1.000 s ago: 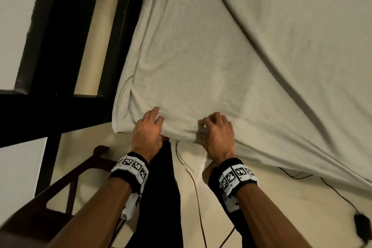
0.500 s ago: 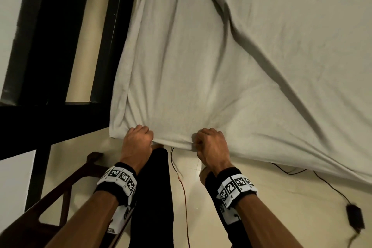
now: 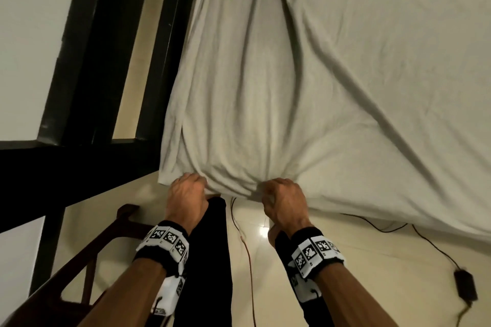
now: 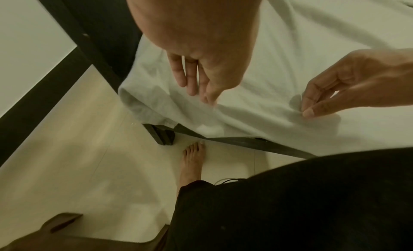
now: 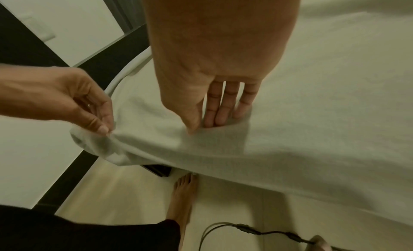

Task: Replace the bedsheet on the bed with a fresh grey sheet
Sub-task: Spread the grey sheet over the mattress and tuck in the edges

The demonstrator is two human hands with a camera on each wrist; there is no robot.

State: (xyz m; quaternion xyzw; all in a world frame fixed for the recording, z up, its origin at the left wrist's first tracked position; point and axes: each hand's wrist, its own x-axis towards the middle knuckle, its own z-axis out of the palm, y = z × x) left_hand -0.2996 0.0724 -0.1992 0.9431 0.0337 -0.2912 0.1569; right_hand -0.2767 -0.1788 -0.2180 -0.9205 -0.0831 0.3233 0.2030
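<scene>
Overhead: left hand (image 3: 186,194) and right hand (image 3: 283,198) apart, both gripping bunched sheet (image 3: 305,87) at bed's near edge, above floor (image 3: 252,247). Left wrist: thumb and fingers (image 4: 188,81) pinching cloth. Right wrist: thumb and fingers (image 5: 221,111) pinching sheet likewise, cable (image 5: 257,231) below
</scene>
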